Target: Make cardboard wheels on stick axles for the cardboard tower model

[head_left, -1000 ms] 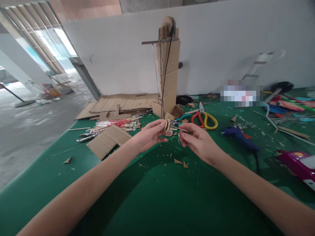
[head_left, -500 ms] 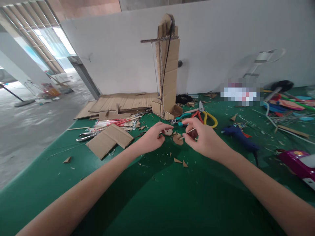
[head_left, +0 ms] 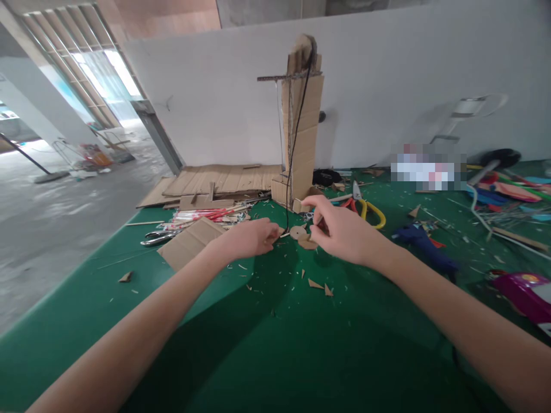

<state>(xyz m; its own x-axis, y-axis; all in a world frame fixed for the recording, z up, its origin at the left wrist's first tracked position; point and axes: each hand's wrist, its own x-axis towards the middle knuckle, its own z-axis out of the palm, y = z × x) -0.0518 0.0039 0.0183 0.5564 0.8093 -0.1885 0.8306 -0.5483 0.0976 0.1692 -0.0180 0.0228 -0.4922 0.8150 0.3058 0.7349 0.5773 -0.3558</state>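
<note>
My two hands meet over a green table (head_left: 275, 344), just in front of a tall cardboard tower (head_left: 302, 132) with a black cord hanging down it. A round cardboard disc (head_left: 297, 232) lies on the table between the hands, with another cardboard scrap (head_left: 308, 244) beside it. My left hand (head_left: 249, 238) rests low, its fingers closed together and their tips by a small scrap left of the disc. Right of the disc, my right hand (head_left: 342, 232) has thumb and forefinger raised and pinched; what it holds is hidden.
Scissors with red and yellow handles (head_left: 368, 210) and a blue glue gun (head_left: 419, 242) lie to the right, a pink toy (head_left: 523, 289) further right. To the left are a cardboard sheet (head_left: 189, 244), pliers (head_left: 157, 236), a bundle of red-and-white sticks (head_left: 206, 214). Small cardboard chips litter the table.
The hands came down from holding stacked discs on a thin stick in the air to the table. The disc now lies free; my left hand has drawn back from it.
</note>
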